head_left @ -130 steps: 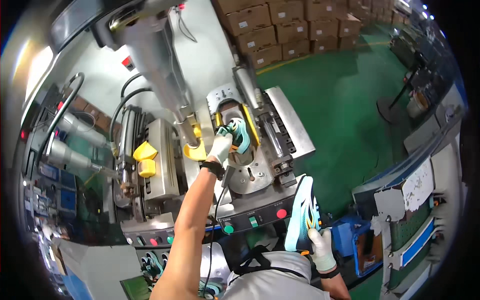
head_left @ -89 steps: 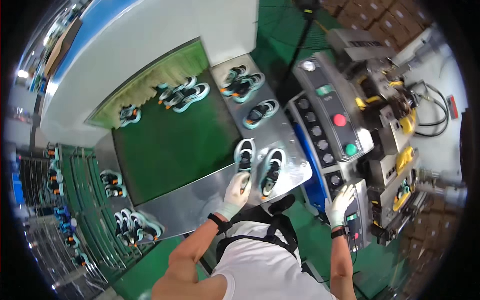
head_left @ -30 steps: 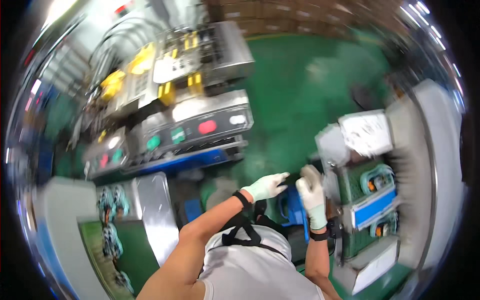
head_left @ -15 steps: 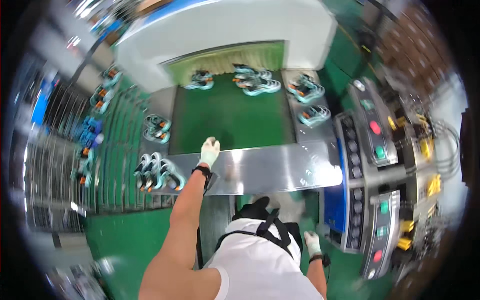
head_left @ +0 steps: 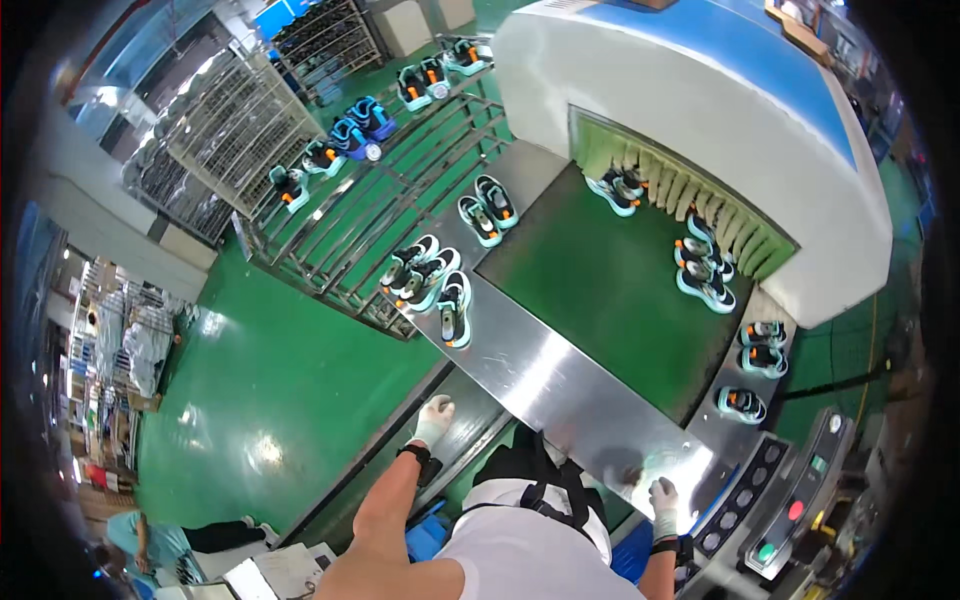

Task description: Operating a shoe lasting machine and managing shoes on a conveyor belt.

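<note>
My left hand [head_left: 434,420], in a white glove, is off the near edge of the metal ledge [head_left: 560,365]. Its fingers are loosely bent with nothing visible in them. My right hand [head_left: 664,497], gloved too, is over the shiny right end of the ledge, fingers slightly curled and apart, holding nothing I can see. Three sneakers [head_left: 455,310], black with pale mint soles, stand on the ledge's left corner. A pair of like sneakers [head_left: 488,210] is farther back. More sneakers [head_left: 704,285] sit on the green conveyor belt [head_left: 590,275], by the fabric curtain [head_left: 660,185].
A white machine housing [head_left: 700,120] rises behind the curtain. Sneakers [head_left: 742,404] also line the right ledge, beside a control panel [head_left: 795,510] with coloured buttons. A metal rack [head_left: 345,225] carrying shoes is at left. Another person [head_left: 150,540] is at lower left.
The view has turned left. My left hand has drawn back from the belt's near edge to off the ledge. My right hand has risen from beside my body to over the ledge's right end.
</note>
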Available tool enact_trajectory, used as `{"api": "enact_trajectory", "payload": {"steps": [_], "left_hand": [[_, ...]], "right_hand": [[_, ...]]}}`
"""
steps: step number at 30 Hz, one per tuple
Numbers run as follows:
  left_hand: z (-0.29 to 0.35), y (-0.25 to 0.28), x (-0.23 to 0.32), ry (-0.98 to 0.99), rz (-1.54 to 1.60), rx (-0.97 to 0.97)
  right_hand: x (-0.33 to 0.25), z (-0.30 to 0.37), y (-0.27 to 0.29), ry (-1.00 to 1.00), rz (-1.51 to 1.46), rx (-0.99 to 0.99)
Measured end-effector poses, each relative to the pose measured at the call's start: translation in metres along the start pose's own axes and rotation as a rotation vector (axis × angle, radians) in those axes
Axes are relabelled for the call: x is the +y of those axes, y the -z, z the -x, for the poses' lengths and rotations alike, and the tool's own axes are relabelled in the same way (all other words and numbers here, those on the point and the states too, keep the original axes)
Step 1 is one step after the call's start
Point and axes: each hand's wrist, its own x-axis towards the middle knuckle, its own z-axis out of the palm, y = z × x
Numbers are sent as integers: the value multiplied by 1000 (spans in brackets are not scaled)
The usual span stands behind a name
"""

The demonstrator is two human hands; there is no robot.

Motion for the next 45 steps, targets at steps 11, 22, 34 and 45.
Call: {"api": "enact_trajectory", "payload": {"steps": [11,22,34,45], "left_hand": [[-203,253,244,-689,69,734],[-491,432,312,-668,-378,624],[-498,483,350,-409,-398,218],[-516,438,388,-889,-500,231]], "right_hand": [[-131,-38,-29,-183,170,-165],[-119,51,-51,-577,-74,35],[-173,0,-78,-644,-5,-70],[-215,-44,-114,-570,-28,26]]}}
